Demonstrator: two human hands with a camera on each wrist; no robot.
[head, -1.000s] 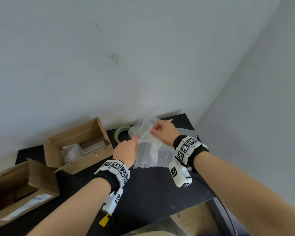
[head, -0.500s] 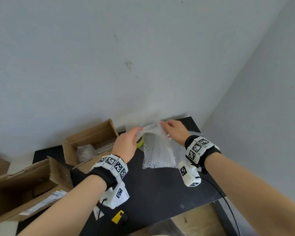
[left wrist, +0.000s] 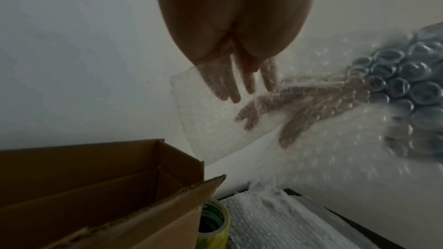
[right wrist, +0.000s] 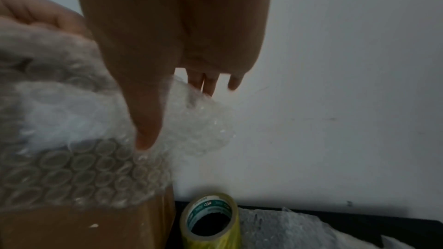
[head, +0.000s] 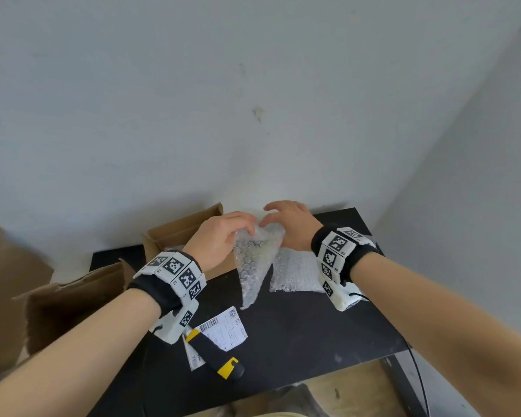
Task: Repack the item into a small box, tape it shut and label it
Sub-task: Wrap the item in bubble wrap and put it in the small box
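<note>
A sheet of bubble wrap [head: 253, 266] hangs above the black table [head: 313, 332], narrowing to a point at the bottom. My left hand [head: 244, 228] pinches its top left edge, and my right hand [head: 268, 219] pinches the top right, with the thumb [right wrist: 146, 124] pressed on the wrap [right wrist: 72, 168]. In the left wrist view the fingers [left wrist: 227, 90] of both hands show through the wrap [left wrist: 359, 149]. The small open cardboard box [head: 175, 233] stands just behind my left hand, its inside hidden. A printed label [head: 223, 329] lies on the table near me.
A second bubble wrap sheet [head: 295, 275] lies flat under my right wrist. A tape roll [right wrist: 210, 221] stands beside the small box. A black and yellow utility knife [head: 217, 353] lies by the label. A larger open box [head: 73, 299] sits at the left, and the wall is close behind.
Both hands have come together at the top of the bubble wrap and raised it, so it now hangs narrow instead of spread. The view tilted down, showing the label and knife.
</note>
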